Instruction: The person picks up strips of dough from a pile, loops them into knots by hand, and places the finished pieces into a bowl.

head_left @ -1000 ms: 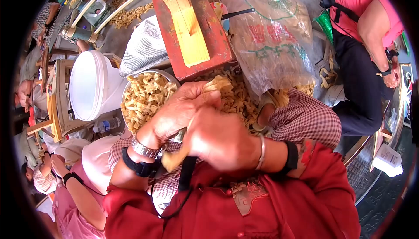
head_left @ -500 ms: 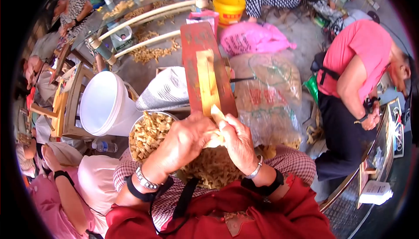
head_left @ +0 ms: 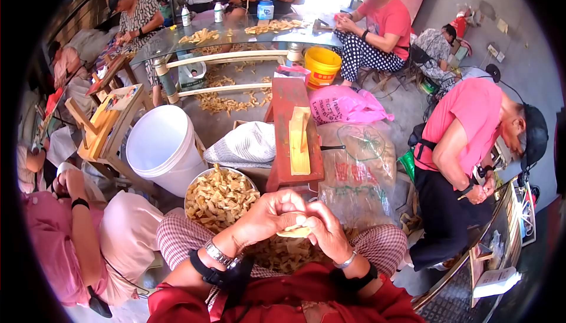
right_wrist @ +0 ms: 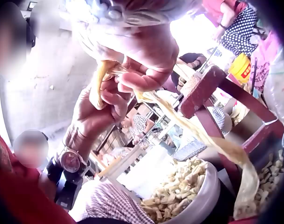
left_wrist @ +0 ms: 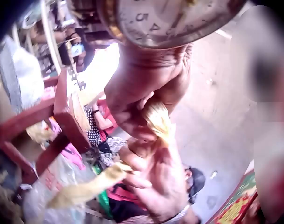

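In front of the lap, both hands pinch a pale yellow flat strip (head_left: 295, 232) that is bent into a loop. My left hand (head_left: 272, 215), with a watch at its wrist, grips one part between thumb and fingers. Close against it, my right hand (head_left: 328, 230) pinches the strip with curled fingers. The right wrist view shows a long loose end of the strip (right_wrist: 221, 145) hanging from the right hand. Below the hands lies a heap of folded yellowish pieces (head_left: 283, 256), partly hidden by them. A round bowl (right_wrist: 212, 186) by the left knee is heaped with similar pieces (head_left: 218, 198).
Ahead stands a red wooden bench (head_left: 283, 166) bearing a yellow wooden block (head_left: 299, 146). Left of it are a patterned sack (head_left: 244, 146) and a white bucket (head_left: 158, 140); right, a filled clear plastic bag (head_left: 359, 164). People sit around a glass table (head_left: 227, 35) and nearby.
The head view has tilted up, showing more of the room. The hands have gone from a blurred pulling motion, with strip ends sticking out, to holding the looped strip close together.
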Motion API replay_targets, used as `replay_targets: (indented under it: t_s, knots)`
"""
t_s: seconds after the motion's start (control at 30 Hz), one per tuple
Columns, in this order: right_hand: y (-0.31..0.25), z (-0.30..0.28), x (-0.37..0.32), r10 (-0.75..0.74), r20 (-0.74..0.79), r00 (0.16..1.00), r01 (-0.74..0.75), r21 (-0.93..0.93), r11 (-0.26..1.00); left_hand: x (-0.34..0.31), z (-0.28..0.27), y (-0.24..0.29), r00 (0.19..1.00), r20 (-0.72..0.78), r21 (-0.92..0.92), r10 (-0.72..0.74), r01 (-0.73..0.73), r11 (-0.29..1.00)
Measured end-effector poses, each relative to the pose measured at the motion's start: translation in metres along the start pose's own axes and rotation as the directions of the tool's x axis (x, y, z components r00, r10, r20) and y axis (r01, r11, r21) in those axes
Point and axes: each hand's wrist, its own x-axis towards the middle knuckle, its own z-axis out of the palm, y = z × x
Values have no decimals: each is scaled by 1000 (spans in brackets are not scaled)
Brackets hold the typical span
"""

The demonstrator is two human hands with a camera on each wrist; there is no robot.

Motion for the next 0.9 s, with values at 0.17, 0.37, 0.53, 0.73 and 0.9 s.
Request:
replay_targets:
  t_s: [0.17, 0.37, 0.53, 0.73, 0.9]
  knots:
    - [2, 3, -12, -147, -115, 982, 143, -47, 989, -12, 16, 12, 991, 127, -303, -44, 80, 950]
    - [15, 10, -12, -86, -162, 983, 79, -47, 996, -19, 23, 12, 931, 104, 589, 350, -342, 732]
    - [17, 17, -7, -6, -217, 976, 2, -16, 1000, -13, 28, -15, 896, -42, 743, 443, -268, 613]
    - [14, 7, -10, -319, -232, 919, 229, -343, 911, -14, 19, -35, 991, 64, -245, -119, 132, 961]
    - [12, -10, -23, -180, -202, 963, 148, -161, 976, -12, 24, -17, 966, 143, -521, -216, 259, 813]
